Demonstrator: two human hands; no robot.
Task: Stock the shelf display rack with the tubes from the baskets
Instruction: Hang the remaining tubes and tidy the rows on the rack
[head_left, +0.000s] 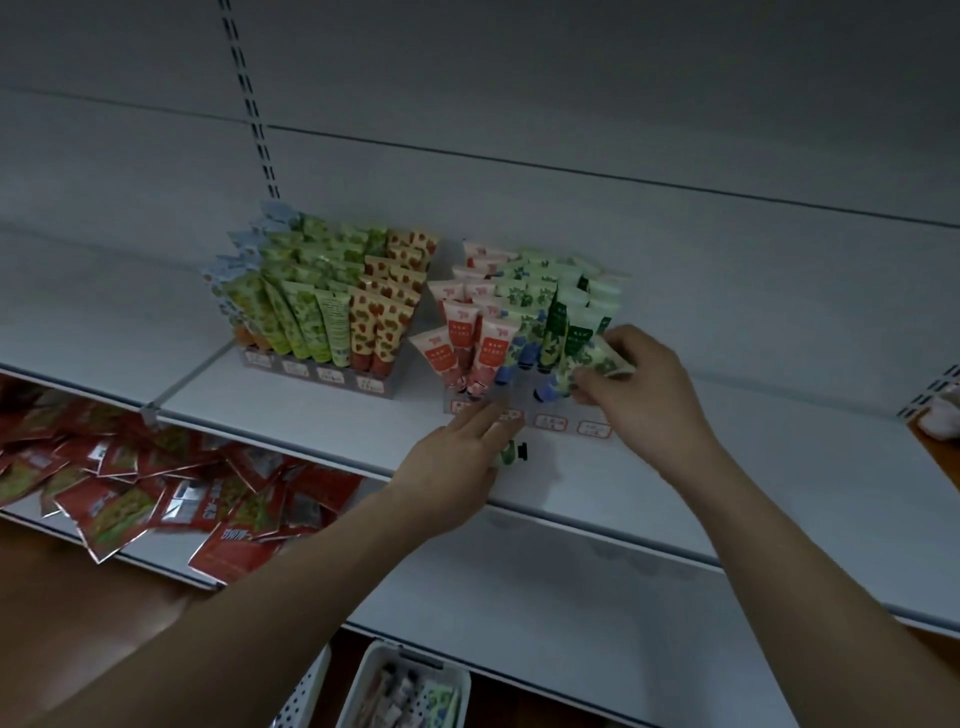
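Right hand (641, 387) pinches a green-leaf tube (597, 364) at its crimped end, long axis tilted, cap pointing down-left toward the front row of the rack (550, 421) just below its fingers. That front-right slot looks like the gap it goes into, so the move is basically tip it upright and push down. Left hand (457, 457) is curled round another green tube (511, 451), black cap poking out to the right, resting on the shelf (675, 499) right before the rack (so it's next in line, I'd guess). Second rack (322, 306), up-left of the left hand, looks full. Basket (410, 686) well below both arms has a few tubes left.
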